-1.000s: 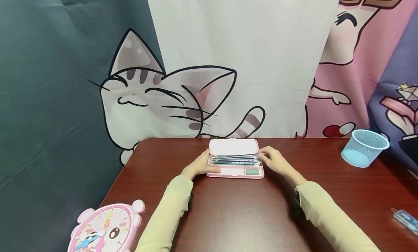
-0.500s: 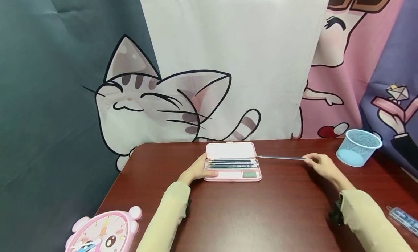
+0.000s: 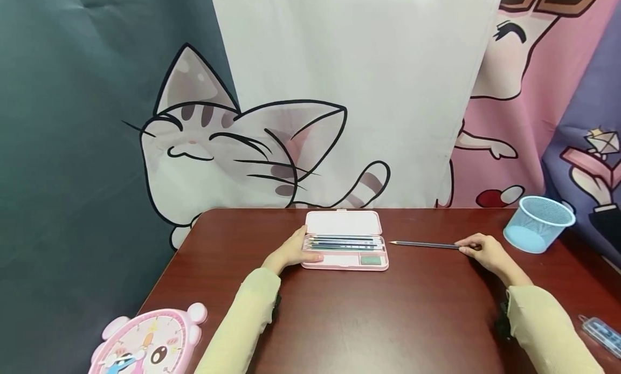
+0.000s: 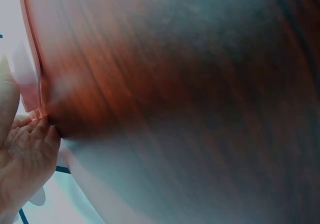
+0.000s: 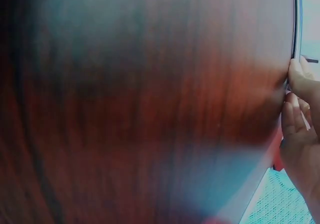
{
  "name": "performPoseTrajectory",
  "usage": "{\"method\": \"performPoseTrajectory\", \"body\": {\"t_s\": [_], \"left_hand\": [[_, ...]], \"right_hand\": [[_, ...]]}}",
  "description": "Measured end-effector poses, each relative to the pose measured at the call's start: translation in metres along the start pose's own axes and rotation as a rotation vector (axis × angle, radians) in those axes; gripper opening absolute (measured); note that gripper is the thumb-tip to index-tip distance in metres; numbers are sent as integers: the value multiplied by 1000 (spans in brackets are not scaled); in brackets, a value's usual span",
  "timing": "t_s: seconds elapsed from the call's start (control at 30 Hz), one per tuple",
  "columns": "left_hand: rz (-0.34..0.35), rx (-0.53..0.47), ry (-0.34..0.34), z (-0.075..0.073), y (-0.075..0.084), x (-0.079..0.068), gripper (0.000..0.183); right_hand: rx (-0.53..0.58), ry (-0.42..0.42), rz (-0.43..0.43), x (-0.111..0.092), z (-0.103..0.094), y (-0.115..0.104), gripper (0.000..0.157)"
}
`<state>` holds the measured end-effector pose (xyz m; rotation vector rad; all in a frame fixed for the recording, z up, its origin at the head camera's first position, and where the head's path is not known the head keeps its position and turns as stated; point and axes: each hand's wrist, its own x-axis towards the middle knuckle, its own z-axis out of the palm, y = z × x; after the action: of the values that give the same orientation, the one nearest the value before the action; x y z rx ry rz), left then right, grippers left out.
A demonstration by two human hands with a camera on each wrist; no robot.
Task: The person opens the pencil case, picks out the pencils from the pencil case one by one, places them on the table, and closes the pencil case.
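A pink pencil case (image 3: 343,223) lies with its lid raised near the table's far edge. Several pencils (image 3: 344,243) fill its tray, and a green eraser (image 3: 371,260) sits in the front compartment. My left hand (image 3: 288,249) holds the case at its left end, thumb over the front rim; the left wrist view shows these fingers against its side. To the right, my right hand (image 3: 489,253) pinches one dark pencil (image 3: 422,245) by its end. That pencil lies level at the table surface, sharpened tip pointing left at the case. In the right wrist view, fingertips (image 5: 296,71) meet the pencil.
A light blue mesh pen holder (image 3: 539,226) stands at the back right, beyond my right hand. A pink clock (image 3: 145,344) is at the front left, and a small blue item (image 3: 601,333) lies at the right edge. Printed cloth hangs behind the table (image 3: 368,320).
My right hand has drawn a pencil out of the case and moved right, then brought it slightly nearer the front. My left hand stays on the case.
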<state>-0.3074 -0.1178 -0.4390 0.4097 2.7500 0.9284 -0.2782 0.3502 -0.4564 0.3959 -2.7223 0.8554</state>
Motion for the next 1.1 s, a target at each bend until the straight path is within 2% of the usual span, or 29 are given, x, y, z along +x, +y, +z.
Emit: {"method": "performPoseTrajectory", "body": {"t_s": [0.1,0.2,0.3,0.4,0.53,0.67,0.73,0.9,1.0,1.1], "left_hand": [[-1,5,-2,0,-1,1,101],[-1,-3,-10,-1,-3,0,102],[-3,-18,-12,-1,-3,-1,102],[-10,-19,-5,-1,-4,-2,101],[-13,-22,-11,-2,-2,-1,101],[-1,-19,-21,-1,0,0,102],[8,-13,-18,-1,0,2,102],[15,-16,-10,-3,2,2,101],[10,-25,-10,-3,2,0,100],[9,-38,-3,-4,1,-2,99]], "right_hand": [[-2,-43,-17,0,0,-4,18],[-51,-71,-24,6,0,-11,32],[-95,-37,-4,9,6,-24,46],[-59,8,-4,16,23,-45,49],[27,-11,-48,28,50,-82,43],[153,-86,-114,39,72,-115,36],[162,-116,-163,44,80,-126,32],[64,-194,-271,53,90,-142,24],[56,-247,-280,57,91,-147,19],[97,-258,-280,58,93,-148,15]]}}
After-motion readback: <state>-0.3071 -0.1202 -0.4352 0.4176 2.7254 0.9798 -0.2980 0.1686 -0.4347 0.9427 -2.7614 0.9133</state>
